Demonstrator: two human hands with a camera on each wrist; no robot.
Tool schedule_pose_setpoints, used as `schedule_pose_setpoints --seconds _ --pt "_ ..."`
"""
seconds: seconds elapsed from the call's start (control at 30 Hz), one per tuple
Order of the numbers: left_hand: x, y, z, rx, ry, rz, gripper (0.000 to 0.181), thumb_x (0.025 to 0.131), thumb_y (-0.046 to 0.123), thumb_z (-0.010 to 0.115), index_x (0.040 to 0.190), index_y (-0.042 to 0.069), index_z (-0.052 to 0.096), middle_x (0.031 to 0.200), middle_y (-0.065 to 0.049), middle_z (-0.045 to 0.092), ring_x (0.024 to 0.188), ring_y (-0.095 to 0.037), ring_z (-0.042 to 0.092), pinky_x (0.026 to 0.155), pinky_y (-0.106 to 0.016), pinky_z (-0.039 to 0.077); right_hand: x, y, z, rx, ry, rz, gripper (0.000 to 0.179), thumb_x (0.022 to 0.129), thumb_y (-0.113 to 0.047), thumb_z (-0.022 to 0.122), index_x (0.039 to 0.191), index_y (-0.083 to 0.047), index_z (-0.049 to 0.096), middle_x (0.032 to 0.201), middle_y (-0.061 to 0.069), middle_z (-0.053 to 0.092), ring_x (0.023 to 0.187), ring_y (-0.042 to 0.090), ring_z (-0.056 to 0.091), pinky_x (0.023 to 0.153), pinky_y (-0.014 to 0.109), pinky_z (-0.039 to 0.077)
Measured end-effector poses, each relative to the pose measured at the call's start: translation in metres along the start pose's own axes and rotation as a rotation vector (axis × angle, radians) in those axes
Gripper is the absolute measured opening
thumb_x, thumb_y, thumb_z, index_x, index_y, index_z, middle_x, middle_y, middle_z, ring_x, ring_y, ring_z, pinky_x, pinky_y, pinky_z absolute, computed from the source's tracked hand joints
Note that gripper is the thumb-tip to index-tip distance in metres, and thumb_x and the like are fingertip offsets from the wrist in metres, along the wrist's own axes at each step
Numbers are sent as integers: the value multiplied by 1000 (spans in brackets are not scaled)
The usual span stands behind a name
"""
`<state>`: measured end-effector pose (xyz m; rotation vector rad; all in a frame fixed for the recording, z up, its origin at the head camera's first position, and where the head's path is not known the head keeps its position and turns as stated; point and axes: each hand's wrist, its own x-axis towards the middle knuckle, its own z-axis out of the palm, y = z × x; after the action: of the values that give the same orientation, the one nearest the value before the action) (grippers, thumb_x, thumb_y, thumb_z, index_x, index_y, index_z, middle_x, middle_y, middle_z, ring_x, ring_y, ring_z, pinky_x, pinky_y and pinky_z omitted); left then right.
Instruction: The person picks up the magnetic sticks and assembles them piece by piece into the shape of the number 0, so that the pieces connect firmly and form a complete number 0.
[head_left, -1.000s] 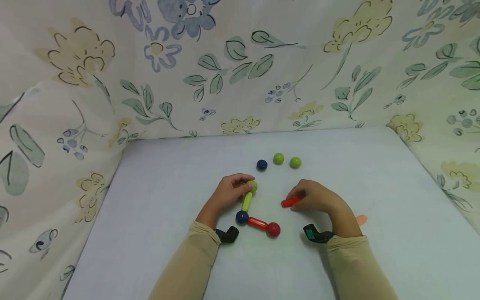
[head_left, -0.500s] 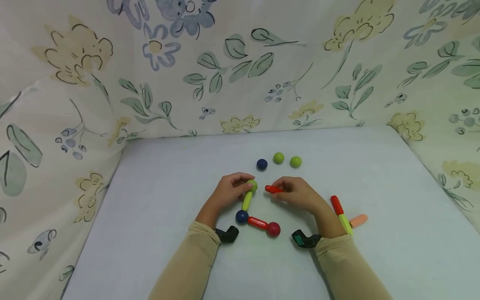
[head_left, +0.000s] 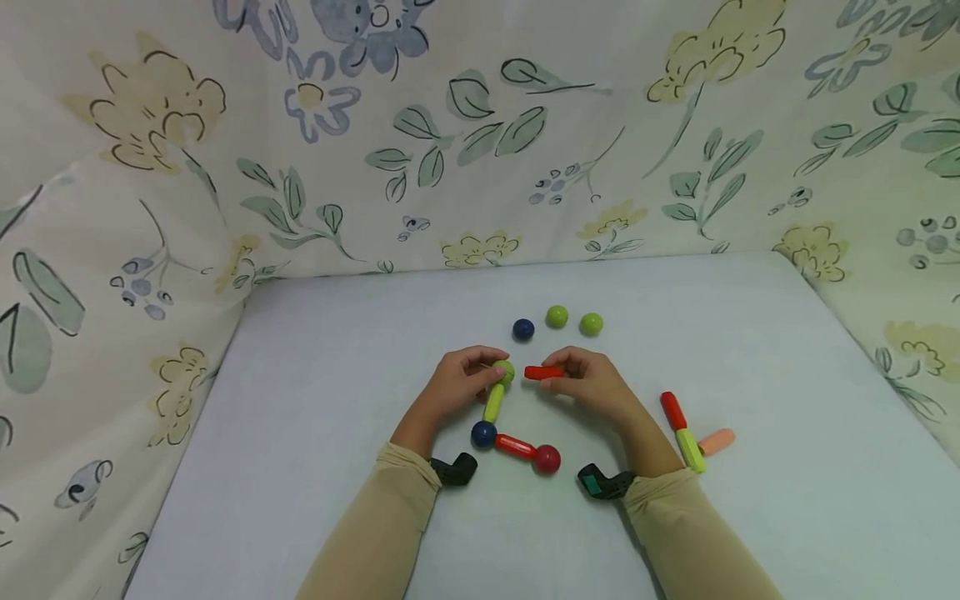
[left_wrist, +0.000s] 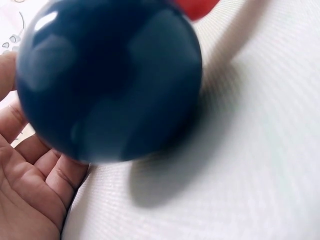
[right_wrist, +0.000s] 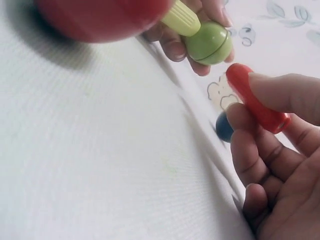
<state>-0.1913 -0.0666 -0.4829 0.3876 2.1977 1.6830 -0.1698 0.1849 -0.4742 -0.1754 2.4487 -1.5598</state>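
Observation:
With thumb and fingers, my left hand holds a green ball at the end of a green rod. That rod runs down to a blue ball, which fills much of the left wrist view. From the blue ball a red rod leads to a red ball. My right hand pinches a separate red rod between thumb and fingers. Its free end points toward the green ball, with a small gap between them.
Behind the hands lie a loose blue ball and two green balls, a nearer one and a farther one. Right of the right forearm are a red rod, a green rod and an orange rod. Floral cloth borders the white table.
My right hand has moved left and away from me, bringing its red rod close to the green ball. The rods at the right have come into view. The left hand has stayed put.

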Motion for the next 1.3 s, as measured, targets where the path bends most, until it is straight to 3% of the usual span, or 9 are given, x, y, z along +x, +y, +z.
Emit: schedule_pose_setpoints --seconds 0.4,1.03,1.3 --pt "0 -2 0 -1 -5 18 31 95 26 65 123 12 67 109 -3 69 79 -17 62 64 -29 54 -2 -6 6 41 -1 -12 30 84 -16 78 109 -6 66 93 3 68 83 18 55 70 26 45" --pt "0 -2 0 -4 -6 21 32 95 27 66 124 13 67 110 -2 69 80 -16 62 65 -29 54 -2 -8 11 68 33 35 26 84 -19 78 107 -13 68 93 2 72 83 20 57 69 26 47" --pt "-1 0 -1 -15 -8 25 32 95 26 66 124 12 67 112 -5 68 80 -17 62 65 -30 54 -2 -8 12 70 30 1 27 84 -18 78 107 -10 68 90 3 69 82 19 56 70 24 46"
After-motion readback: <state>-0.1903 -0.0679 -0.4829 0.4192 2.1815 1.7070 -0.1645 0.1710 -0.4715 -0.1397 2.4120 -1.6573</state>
